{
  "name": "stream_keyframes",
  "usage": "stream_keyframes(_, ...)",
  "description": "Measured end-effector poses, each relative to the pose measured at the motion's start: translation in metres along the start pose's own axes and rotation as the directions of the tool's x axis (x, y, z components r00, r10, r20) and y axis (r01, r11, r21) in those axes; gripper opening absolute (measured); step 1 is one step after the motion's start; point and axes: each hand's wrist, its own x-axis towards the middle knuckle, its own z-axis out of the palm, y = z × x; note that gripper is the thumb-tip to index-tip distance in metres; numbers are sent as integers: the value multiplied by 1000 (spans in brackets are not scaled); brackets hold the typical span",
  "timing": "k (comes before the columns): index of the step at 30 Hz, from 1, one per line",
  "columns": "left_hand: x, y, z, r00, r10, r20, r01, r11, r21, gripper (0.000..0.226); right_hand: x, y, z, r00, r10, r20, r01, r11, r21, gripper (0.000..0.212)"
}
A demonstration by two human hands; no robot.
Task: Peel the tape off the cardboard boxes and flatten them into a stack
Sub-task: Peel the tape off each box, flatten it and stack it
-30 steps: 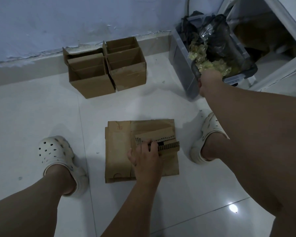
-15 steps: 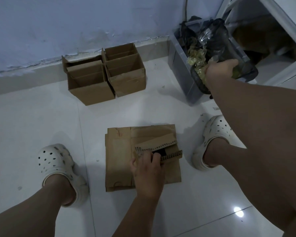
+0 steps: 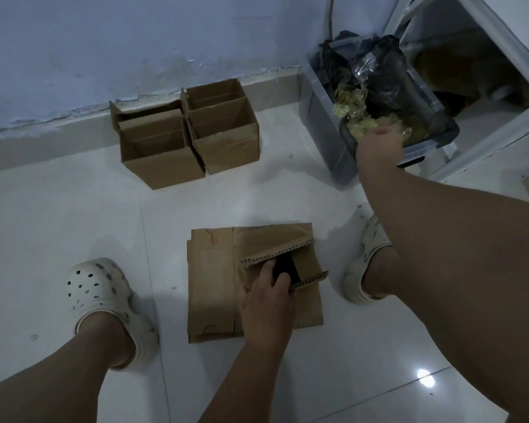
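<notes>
Floor (image 3: 58,209): white glossy tile. The person stands astride the work, with a white clog (image 3: 95,288) to the left and another (image 3: 367,264) to the right.

Flattened stack (image 3: 211,285) of brown cardboard lies on the floor between the feet, edges roughly squared. One faint small mark near its far left corner, too small to read. On the right half, two flaps stand up with their corrugated edges exposed and a dark gap between them.

Left hand (image 3: 266,300): palm down on the stack, fingers (image 3: 268,269) bent with the tips in that dark gap. Whether they pinch a flap cannot be told.

Farther out, against the wall (image 3: 135,41), two open boxes sit side by side and touching: left box (image 3: 159,151) and right box (image 3: 223,129), both upright with their flaps folded inward.

Right hand (image 3: 379,146): arm stretched out to the grey bin (image 3: 321,123), which is lined with a black bag (image 3: 382,71). The back of the hand faces the camera, over a yellowish wad of crumpled tape (image 3: 358,117). The fingers curl out of sight, so a grasp cannot be confirmed.
</notes>
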Motion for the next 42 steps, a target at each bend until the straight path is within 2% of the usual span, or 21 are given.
stream_keyframes(1,0,1,-1,1000,3,11,-2,1000,-17,30,-12,1,-1,998,-53,-32,50,995,-81,31)
stream_keyframes(2,0,2,-2,1000,4,29,-3,999,-39,31,-25,5,0,992,-125,7,125,984,-131,29)
stream_keyframes(4,-2,3,-4,999,-2,54,6,996,-86,27,-50,20,2,946,-167,277,219,961,-168,25)
stream_keyframes(6,-3,3,-3,997,-19,72,27,994,-109,16,-73,33,1,820,-78,566,252,938,-237,29)
stream_keyframes(7,-3,3,-1,995,-39,87,48,994,-94,8,-82,39,1,777,-30,628,262,924,-279,33)
stream_keyframes(8,-3,2,3,989,-80,125,91,992,-84,11,-91,42,0,765,-8,644,265,915,-303,36)
stream_keyframes(10,-3,3,6,962,-175,209,200,974,-103,32,-108,48,-2,780,28,625,215,926,-309,39)
stream_keyframes(13,-1,10,-1,932,-261,253,320,919,-229,52,-128,63,-11,757,123,642,120,939,-321,32)
stream_keyframes(15,3,10,-5,915,-298,271,377,871,-314,46,-142,76,-20,695,159,701,76,954,-292,19)
stream_keyframes(17,6,8,-7,898,-321,300,416,842,-343,32,-154,89,-28,620,203,758,28,960,-280,18)
stream_keyframes(19,8,7,-9,872,-356,336,469,803,-367,19,-159,103,-31,586,221,780,72,944,-322,51)
stream_keyframes(21,7,6,-14,840,-382,386,521,768,-372,21,-162,113,-33,633,187,751,241,874,-421,70)
stream_keyframes(24,3,4,-18,816,-358,454,540,753,-376,50,-167,121,-38,693,144,706,346,793,-502,69)
stream_keyframes(27,1,4,-20,811,-322,489,508,803,-313,61,-168,118,-37,690,156,707,335,797,-503,55)
stream_keyframes(31,-4,2,-20,827,-366,427,515,799,-312,53,-169,103,-35,714,100,693,370,786,-495,8)
stream_keyframes(34,-3,1,-23,846,-417,331,519,785,-338,45,-169,96,-39,722,49,690,398,786,-473,11)
stream_keyframes(37,-2,0,-29,833,-487,261,552,707,-442,39,-170,90,-48,747,5,665,377,821,-430,14)
stream_keyframes(39,0,-1,-34,800,-554,231,583,627,-516,35,-172,87,-53,772,-35,635,355,852,-385,18)
stream_keyframes(42,4,-4,-40,723,-638,266,625,438,-646,43,-177,86,-61,805,-94,586,293,922,-254,30)
